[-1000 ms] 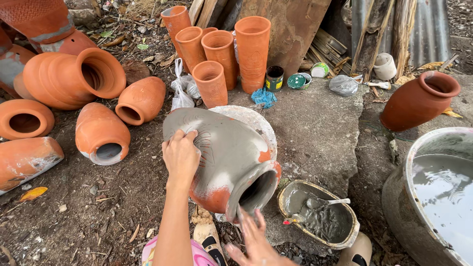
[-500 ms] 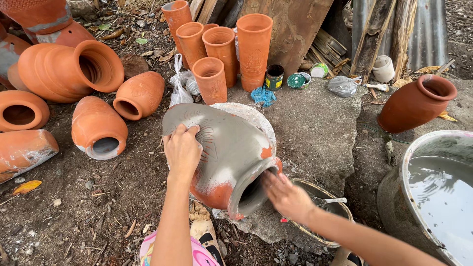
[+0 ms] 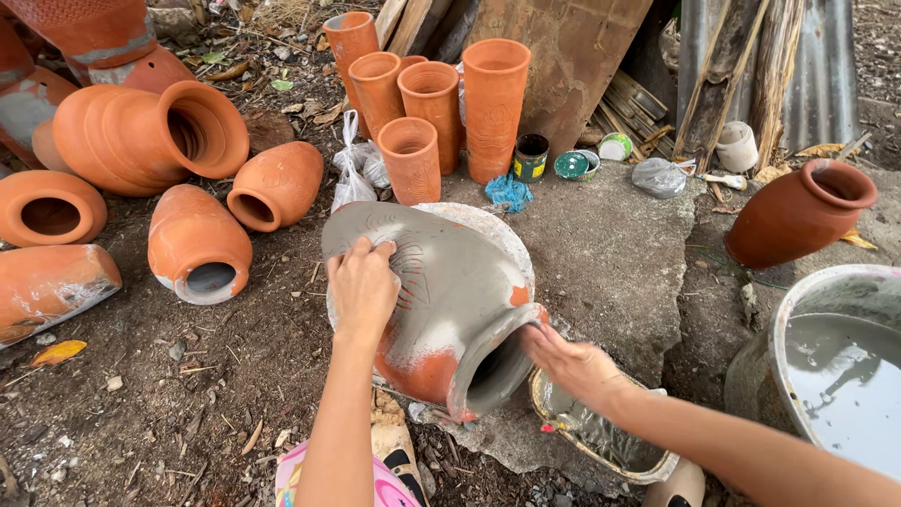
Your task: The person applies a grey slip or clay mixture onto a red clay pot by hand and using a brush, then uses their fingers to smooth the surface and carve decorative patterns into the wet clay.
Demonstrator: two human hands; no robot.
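In the middle of the frame a large terracotta clay pot half-coated in wet grey slip [image 3: 441,300] lies on its side on a round grey turning slab [image 3: 488,230], its open mouth pointing toward the lower right. The left hand [image 3: 361,286] lies flat on the upper flank of the pot, fingers spread and pressed against the grey coat. The right hand [image 3: 572,361] comes in from the lower right with its fingers held together and slightly bent, their tips touching the rim of the pot's mouth; it holds nothing. Just below that hand sits a shallow metal bowl of grey slip [image 3: 601,437], on the edge of a rough concrete slab [image 3: 610,253]. At the right edge of the frame stands a large basin of cloudy grey water [image 3: 835,366], and above it a dark red-brown clay jar [image 3: 798,211] leans to the right. In the upper middle a cluster of tall orange clay cylinders [image 3: 441,103] stands upright, with small paint tins [image 3: 532,155] just beside them. Along the left side several bare terracotta pots [image 3: 197,244] lie on their sides on the dirt ground [image 3: 141,394].
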